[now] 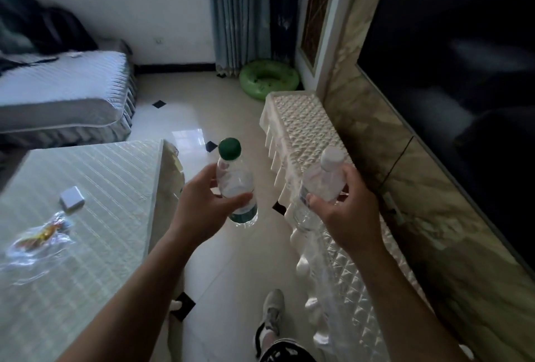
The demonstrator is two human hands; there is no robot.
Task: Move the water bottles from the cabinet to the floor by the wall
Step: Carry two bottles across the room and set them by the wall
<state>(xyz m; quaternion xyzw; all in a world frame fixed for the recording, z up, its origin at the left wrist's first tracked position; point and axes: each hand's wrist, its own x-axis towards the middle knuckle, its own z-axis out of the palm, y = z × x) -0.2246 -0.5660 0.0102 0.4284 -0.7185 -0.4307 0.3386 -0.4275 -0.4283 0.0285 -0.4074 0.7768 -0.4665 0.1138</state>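
My left hand [202, 208] grips a clear water bottle with a green cap and green label [236, 176], held upright above the tiled floor. A second clear bottle with a white cap [321, 179] is in my right hand [347, 211], tilted slightly, over the front edge of the low white cabinet [301, 124]. The cabinet has a quilted cream cover and runs along the marbled wall [376, 135] on the right. Both bottles are in the air, side by side, about a hand's width apart.
A coffee table with a ribbed cover [86, 202] stands at the left, carrying a small white box [71, 199] and a plastic wrapper [40, 237]. Beyond are a grey sofa [63, 95], curtains and a green inflatable ring [269, 79]. A dark TV screen [463, 57] hangs right. My shoe [272, 312] is below.
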